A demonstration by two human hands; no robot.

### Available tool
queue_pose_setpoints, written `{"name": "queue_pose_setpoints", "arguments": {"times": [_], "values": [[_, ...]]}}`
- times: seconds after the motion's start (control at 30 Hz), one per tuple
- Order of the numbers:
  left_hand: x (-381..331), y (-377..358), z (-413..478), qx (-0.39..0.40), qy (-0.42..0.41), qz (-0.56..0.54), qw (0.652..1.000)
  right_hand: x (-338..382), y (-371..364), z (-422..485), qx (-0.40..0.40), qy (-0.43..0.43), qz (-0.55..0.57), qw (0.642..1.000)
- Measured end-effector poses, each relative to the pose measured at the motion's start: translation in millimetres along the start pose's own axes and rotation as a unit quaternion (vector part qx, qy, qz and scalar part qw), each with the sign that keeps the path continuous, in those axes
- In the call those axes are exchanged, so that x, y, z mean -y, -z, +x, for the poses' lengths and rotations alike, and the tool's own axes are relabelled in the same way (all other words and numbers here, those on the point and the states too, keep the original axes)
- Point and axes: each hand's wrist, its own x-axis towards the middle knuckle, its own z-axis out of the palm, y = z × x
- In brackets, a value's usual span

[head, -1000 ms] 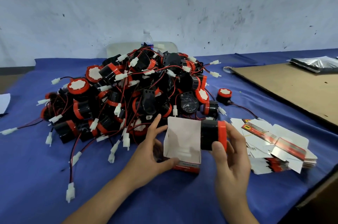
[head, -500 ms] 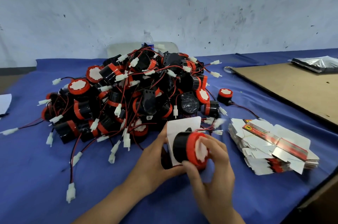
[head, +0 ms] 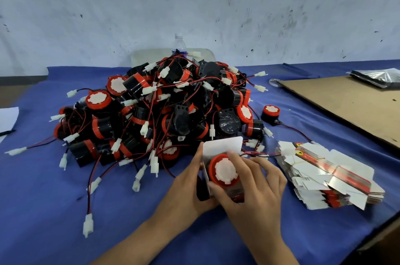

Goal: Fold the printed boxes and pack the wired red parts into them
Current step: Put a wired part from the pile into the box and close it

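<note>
The red part (head: pixel 225 170) sits deeper in the box (head: pixel 223 147) — white face toward camera.

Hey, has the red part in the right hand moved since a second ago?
Yes. The red part has shifted left, away from the stack of flat boxes, to the open box the left hand holds.

Dozens wired red parts (head: pixel 155 113); one folded box (head: pixel 223 147); one flat-box stack (head: pixel 324 178).
</note>
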Motion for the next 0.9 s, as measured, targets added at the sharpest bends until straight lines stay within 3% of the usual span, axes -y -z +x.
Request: {"name": "queue_pose_setpoints", "arguments": {"times": [0.3,0.4,0.6,0.8,0.9], "values": [[0.7,-0.8,2.8,-0.028,0.02,0.016,0.999,3.6,7.5,-5.0,-0.065,0.084,0.047,0.993],[0.8,-1.7,2.6,-0.021,0.007,0.023,0.999,7.1,8.7,-3.2,-0.028,0.036,0.102,0.994],[-3.7,-0.5,-0.6,-0.035,0.004,0.001,0.999,5.0,8.4,2.3,-0.008,-0.144,0.218,0.965],[-8.9,-4.4,-3.3,-0.029,-0.056,0.071,0.995,5.6,-0.3,3.1,0.066,-0.161,0.178,0.969],[-9.8,-1.9,-5.3,-0.03,-0.062,0.107,0.992,2.9,-1.0,5.7,0.104,-0.126,0.139,0.977]]}}
